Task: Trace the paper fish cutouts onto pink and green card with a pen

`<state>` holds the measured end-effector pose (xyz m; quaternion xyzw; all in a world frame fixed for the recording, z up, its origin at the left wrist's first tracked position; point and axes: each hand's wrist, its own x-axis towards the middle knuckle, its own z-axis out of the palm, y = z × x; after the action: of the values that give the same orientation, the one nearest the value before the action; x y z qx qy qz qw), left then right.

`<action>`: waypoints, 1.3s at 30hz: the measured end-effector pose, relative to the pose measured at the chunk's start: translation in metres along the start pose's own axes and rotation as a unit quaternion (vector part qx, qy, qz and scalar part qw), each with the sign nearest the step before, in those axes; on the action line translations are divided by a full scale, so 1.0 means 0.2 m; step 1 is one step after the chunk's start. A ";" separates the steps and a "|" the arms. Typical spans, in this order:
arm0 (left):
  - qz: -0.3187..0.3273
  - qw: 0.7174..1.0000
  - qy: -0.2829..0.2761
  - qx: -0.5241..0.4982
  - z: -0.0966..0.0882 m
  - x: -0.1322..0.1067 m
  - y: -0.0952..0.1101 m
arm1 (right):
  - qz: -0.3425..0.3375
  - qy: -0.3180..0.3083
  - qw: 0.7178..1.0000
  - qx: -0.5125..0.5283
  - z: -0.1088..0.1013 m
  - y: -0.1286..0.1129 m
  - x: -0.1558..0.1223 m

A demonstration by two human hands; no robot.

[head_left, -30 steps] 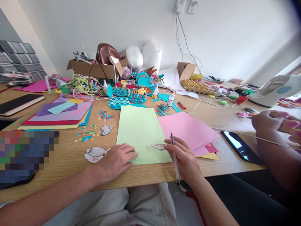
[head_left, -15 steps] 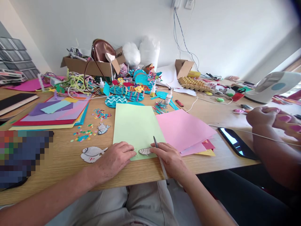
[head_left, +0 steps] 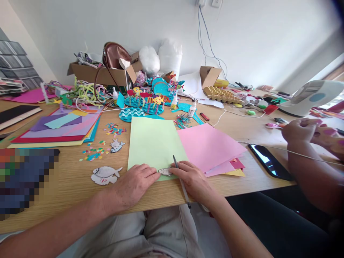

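A pale green sheet (head_left: 154,141) lies lengthwise in front of me on the wooden table (head_left: 258,136). My left hand (head_left: 134,184) rests flat on its near left corner, fingers stretched out. My right hand (head_left: 192,181) is closed around a pen (head_left: 181,182) and its fingertips press a small grey paper fish (head_left: 164,171) onto the sheet's near edge. The two hands almost meet at the fish. Two more paper fish cut-outs lie to the left, a large one (head_left: 103,175) and a small one (head_left: 116,146).
Pink sheets (head_left: 208,147) overlap to the right, beside a phone (head_left: 270,164). Another person's hands (head_left: 309,132) work at the right. A stack of coloured paper (head_left: 57,129), confetti bits (head_left: 94,154), glue bottles (head_left: 192,110), teal paper crafts (head_left: 150,102) and cardboard boxes (head_left: 104,75) fill the back.
My right hand slid the paper fish leftward and toward me along the green sheet, and it now sits close to my left fingertips. The view shifted slightly.
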<state>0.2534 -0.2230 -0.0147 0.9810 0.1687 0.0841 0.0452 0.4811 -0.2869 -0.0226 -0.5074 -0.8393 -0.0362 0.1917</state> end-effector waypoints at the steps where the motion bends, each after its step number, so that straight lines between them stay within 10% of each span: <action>1: -0.001 1.000 -0.001 0.001 0.00 0.00 0.00 | 0.001 -0.009 1.000 0.001 0.00 0.00 0.00; 18: -0.009 0.999 -0.004 0.044 0.05 -0.01 0.01 | 0.065 0.018 0.991 0.116 -0.01 0.03 0.00; 39: -0.027 0.983 -0.041 -0.175 -0.07 0.08 -0.10 | 0.047 0.000 0.990 0.132 -0.01 0.06 0.05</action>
<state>0.2593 -0.1985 -0.0008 0.9557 0.1755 0.0710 0.2252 0.4883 -0.2721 -0.0196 -0.5164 -0.8121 0.0843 0.2582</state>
